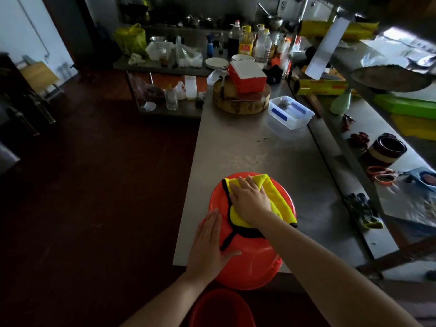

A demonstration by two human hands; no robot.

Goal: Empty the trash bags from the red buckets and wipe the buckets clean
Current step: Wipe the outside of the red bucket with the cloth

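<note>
The upturned red bucket (254, 263) stood bottom-up at the near end of the steel table (247, 147), its lower side hanging past the table's near edge. A yellow cloth (280, 204) with black edging lay spread over the bucket's flat base, one black strip trailing down the bucket's side. The right hand (250, 201) lay on top of that cloth, palm down and fingers extended, pressing it against the base rather than gripping it. The left hand (207, 244) rested on the bucket's left wall, released and flat, fingers straight and together, thumb spread toward the middle of the wall; it held nothing. Directly below the bucket, at the bottom edge of the view, the rim of a second red bucket (221, 310) showed in shadow on the dark floor. Beyond the bucket, farther up the table, a clear plastic container (290, 114) with a blue strip sat on the steel. Behind that, still farther from the bucket, was a round wooden chopping block (240, 102) carrying a red-and-white box (247, 76). To the bucket's right, on a lower shelf, lay orange-handled scissors (382, 175), and beyond them stood a dark tin (387, 149).
</note>
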